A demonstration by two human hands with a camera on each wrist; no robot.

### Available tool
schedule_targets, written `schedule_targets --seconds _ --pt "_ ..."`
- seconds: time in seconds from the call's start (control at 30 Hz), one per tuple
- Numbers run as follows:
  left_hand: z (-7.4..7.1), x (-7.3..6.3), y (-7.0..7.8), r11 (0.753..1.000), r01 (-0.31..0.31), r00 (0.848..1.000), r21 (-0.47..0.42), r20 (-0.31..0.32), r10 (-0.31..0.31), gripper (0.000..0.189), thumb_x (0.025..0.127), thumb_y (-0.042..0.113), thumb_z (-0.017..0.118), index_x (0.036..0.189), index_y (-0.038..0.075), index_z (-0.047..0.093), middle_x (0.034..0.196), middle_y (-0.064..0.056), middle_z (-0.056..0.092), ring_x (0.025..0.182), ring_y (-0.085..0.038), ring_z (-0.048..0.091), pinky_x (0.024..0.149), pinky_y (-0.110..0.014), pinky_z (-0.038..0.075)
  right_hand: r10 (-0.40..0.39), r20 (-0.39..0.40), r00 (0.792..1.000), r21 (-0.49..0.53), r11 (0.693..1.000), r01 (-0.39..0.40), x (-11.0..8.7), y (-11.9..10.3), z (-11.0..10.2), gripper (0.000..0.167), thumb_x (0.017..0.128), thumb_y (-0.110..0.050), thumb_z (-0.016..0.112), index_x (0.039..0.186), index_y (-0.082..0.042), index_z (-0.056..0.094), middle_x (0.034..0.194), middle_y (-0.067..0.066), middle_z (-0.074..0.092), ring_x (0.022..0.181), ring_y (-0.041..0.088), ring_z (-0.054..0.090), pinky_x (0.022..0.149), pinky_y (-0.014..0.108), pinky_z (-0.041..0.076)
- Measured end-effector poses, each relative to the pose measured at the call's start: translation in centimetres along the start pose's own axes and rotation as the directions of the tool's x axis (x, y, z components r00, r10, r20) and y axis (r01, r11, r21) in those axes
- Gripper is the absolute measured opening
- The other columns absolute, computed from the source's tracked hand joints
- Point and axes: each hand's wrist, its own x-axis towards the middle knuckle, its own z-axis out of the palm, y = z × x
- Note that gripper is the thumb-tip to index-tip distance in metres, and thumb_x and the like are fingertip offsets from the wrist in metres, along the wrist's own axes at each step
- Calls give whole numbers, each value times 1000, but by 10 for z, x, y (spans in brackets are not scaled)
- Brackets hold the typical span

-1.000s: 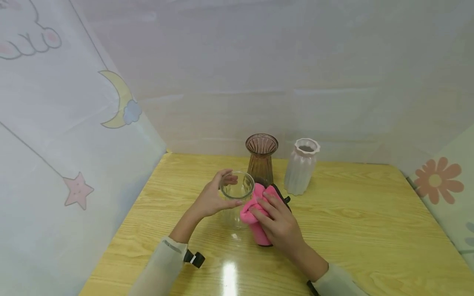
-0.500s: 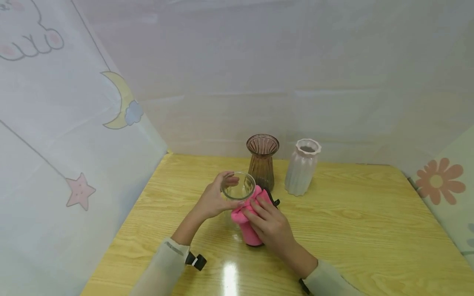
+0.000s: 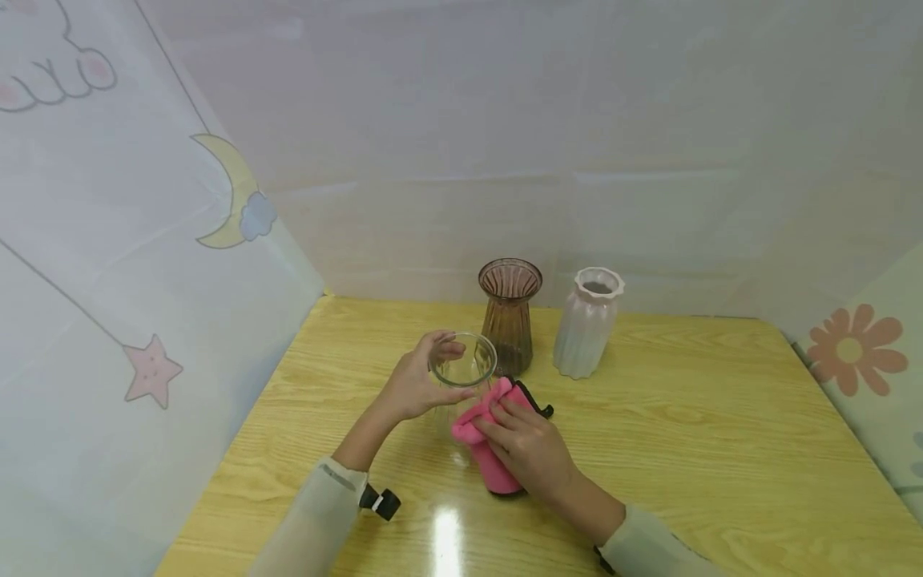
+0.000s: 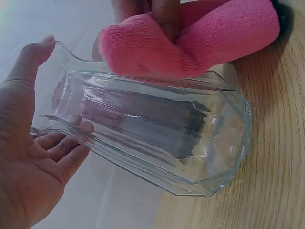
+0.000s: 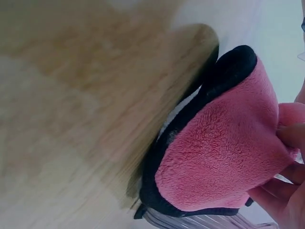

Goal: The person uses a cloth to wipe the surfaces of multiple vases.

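A clear glass vase (image 3: 441, 421) with faceted sides stands on the table, its round mouth facing up. My left hand (image 3: 413, 391) grips it around the neck, thumb on one side and fingers on the other, as the left wrist view shows. My right hand (image 3: 539, 453) holds a bunched pink cloth (image 3: 496, 469) with black edging. The pinched fold of the cloth (image 4: 143, 45) lies against the vase's right side in the left wrist view. Its loose end hangs towards the table; the fluffy side of the cloth (image 5: 219, 148) fills much of the right wrist view.
Behind the clear vase stands a ribbed purple-brown glass vase (image 3: 508, 328). To its right is a white fluted vase (image 3: 586, 336). The wooden table (image 3: 721, 449) meets a pale curtain (image 3: 447, 144) at the back and printed sheets at both sides.
My right hand and the cloth have shifted left along the clear vase, then slightly lower and nearer to me. My left hand and the vase have stayed about where they were.
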Motion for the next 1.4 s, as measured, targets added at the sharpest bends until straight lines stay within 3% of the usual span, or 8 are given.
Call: schedule_targets --seconds 0.43,0.53,0.73,0.8,0.87,1.03,1.27,1.4 --pt "-8 9 -6 996 -61 991 -60 114 68 95 80 36 87 154 9 33 143 -5 58 134 -24 54 114 -59 35 100 221 970 -13 995 -100 -10 -3 -8 23 79 -12 85 101 -16 81 104 9 77 96 23 74 80 38 61" --pt "-13 14 -8 990 -91 977 -108 184 110 95 82 32 86 156 10 29 146 -8 55 136 -25 51 115 -58 33 110 186 976 -3 994 -111 -10 -3 -13 26 77 -12 86 103 -15 81 106 11 77 98 26 74 82 40 60" --pt "-22 22 -13 959 -117 931 -260 307 196 103 85 27 84 162 17 16 160 -12 38 146 -29 38 120 -59 22 70 1 998 18 997 -70 -4 1 -28 33 74 -10 87 106 -13 81 108 13 76 103 31 73 85 44 59" --pt "-23 20 -13 958 -115 937 -262 291 192 108 84 30 85 163 19 12 164 -9 31 149 -27 33 121 -59 18 41 -46 998 20 999 -40 0 3 -32 23 84 -13 80 108 -11 81 109 14 76 105 32 72 88 44 58" --pt "-21 15 -10 970 -117 957 -215 238 168 113 82 36 86 164 18 10 165 -6 28 151 -25 30 122 -59 17 16 -80 997 16 1000 -15 4 6 -34 18 97 -18 69 109 -10 80 111 15 75 107 33 71 91 45 57" --pt "-7 2 3 995 -49 996 -83 74 55 119 77 45 88 163 16 12 165 -3 29 149 -21 32 119 -57 25 -25 -140 990 -2 1000 25 11 14 -31 37 109 -28 47 110 -9 79 111 15 75 108 35 71 90 48 57" --pt "13 -5 15 991 75 993 -113 -82 -85 111 74 38 91 159 12 24 154 0 47 140 -23 46 113 -54 38 -56 -153 987 7 998 57 14 21 -16 36 109 -27 48 112 -8 79 113 15 75 107 35 71 89 49 57" --pt "16 -7 19 984 102 986 -148 -119 -120 109 73 35 93 156 10 28 151 2 50 138 -23 49 110 -54 42 -63 -143 988 7 998 65 13 20 -10 38 110 -28 46 113 -7 78 113 16 74 106 33 71 90 47 57"
